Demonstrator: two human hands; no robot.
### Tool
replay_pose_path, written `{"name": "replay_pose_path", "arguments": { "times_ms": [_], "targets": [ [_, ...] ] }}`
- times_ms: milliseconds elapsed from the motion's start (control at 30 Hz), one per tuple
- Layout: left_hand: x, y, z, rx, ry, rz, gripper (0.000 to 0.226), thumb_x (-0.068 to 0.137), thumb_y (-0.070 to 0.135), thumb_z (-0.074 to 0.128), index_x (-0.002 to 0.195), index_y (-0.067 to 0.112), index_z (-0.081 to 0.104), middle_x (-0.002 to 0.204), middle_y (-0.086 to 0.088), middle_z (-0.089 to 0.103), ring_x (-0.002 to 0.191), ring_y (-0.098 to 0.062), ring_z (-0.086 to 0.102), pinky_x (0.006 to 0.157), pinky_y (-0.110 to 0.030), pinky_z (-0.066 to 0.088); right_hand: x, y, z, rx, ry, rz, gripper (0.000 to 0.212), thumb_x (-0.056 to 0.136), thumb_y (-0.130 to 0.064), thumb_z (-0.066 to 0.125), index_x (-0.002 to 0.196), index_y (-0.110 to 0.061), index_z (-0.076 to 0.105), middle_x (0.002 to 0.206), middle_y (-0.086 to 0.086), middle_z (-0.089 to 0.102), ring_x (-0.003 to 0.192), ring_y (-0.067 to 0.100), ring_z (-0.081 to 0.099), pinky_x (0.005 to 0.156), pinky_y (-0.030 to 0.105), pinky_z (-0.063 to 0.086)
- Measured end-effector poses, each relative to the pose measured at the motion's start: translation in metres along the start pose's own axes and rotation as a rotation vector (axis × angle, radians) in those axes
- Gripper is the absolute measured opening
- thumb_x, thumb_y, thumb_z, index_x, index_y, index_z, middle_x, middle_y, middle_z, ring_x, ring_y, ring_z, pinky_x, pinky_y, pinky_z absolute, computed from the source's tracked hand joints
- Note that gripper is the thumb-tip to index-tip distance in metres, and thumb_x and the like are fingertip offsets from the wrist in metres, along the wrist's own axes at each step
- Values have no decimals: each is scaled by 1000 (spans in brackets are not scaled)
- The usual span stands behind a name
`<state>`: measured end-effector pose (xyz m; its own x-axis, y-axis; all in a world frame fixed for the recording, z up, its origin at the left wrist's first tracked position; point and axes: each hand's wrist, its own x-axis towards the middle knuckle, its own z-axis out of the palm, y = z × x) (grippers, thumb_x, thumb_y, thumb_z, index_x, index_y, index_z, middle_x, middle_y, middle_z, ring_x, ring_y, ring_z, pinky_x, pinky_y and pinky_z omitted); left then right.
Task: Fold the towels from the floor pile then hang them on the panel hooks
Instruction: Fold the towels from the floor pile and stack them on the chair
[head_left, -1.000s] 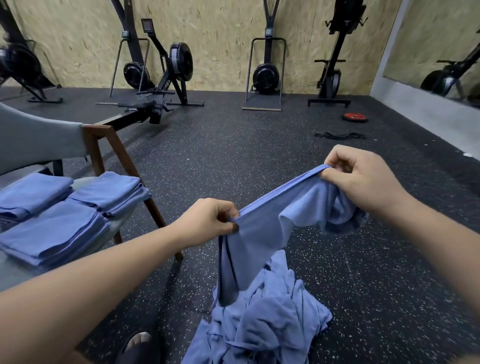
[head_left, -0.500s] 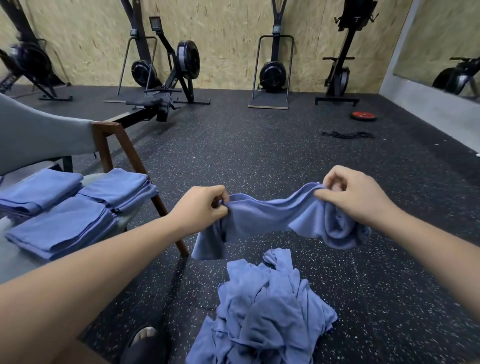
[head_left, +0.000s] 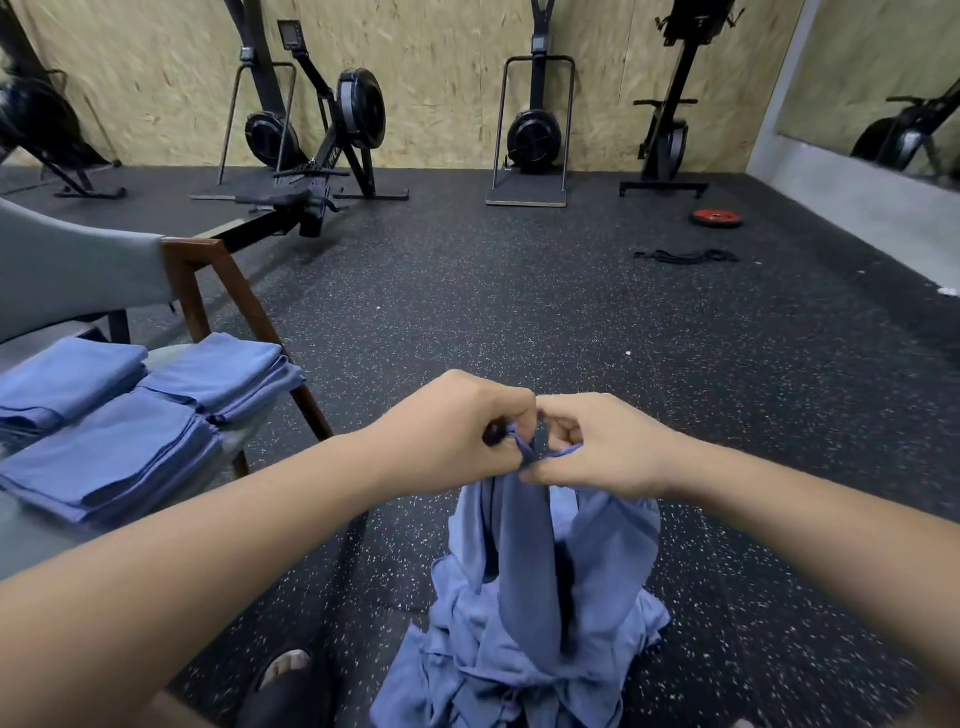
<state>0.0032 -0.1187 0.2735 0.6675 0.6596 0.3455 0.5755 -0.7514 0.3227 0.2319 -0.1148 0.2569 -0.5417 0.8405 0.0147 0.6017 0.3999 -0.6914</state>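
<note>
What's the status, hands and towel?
Left hand, right hand side by side, both pinching blue cloth towel at its top edge. Towel hangs doubled over crumpled blue towel pile. No obstruction seen.

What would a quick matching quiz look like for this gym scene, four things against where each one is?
Things:
1 hanging towel
2 towel pile
3 folded towels
4 red weight plate

Places:
A stacked on the chair
B flat on the floor, far right
C pinched by left hand and right hand
D crumpled on the floor, close by

Pairs: 1-C, 2-D, 3-A, 4-B
</note>
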Motion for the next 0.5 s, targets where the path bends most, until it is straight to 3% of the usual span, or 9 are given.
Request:
{"name": "replay_pose_path", "arguments": {
  "times_ms": [67,133,267,367,500],
  "targets": [
    [0,3,-1,-11,0,12,15,77,9,65,85,22,65,74,5,62,69,-17,57,67,-36,50,1,1,1,27,-4,-9,24,82,-21,82,77,-20,58,65,-2,48,63,13,42,65,36,38],
    [0,2,-2,-3,-7,18,16,77,10,66,86,23,65,74,5,61,69,-16,57,67,-35,50,1,2,-1,-6,-3,-22,25,84,-18,81,78,-13,57,62,-4,48,62,11,42,64,36,37],
    [0,-6,2,130,-53,-10,8,77,27,63,85,25,65,75,6,57,69,-17,56,65,-37,50,-1,1,-7,11,1,-40,19,92,-24,80,85,-17,64,59,-9,48,59,11,41,62,34,38],
    [-1,-13,9,259,-96,-68,22,78,45,55,80,25,63,77,7,55,71,-19,59,64,-38,51,-2,-1,-14,-18,27,-60,24,97,-31,77,80,-21,63,59,-8,52,57,8,44,60,31,39],
    [-1,-26,9,360,-32,-114,28,81,47,52,76,24,66,79,6,58,79,-20,62,68,-37,52,-2,-3,-22,-123,74,-70,25,98,-32,76,79,-23,61,63,0,60,58,5,47,60,29,39]
  ]
}}
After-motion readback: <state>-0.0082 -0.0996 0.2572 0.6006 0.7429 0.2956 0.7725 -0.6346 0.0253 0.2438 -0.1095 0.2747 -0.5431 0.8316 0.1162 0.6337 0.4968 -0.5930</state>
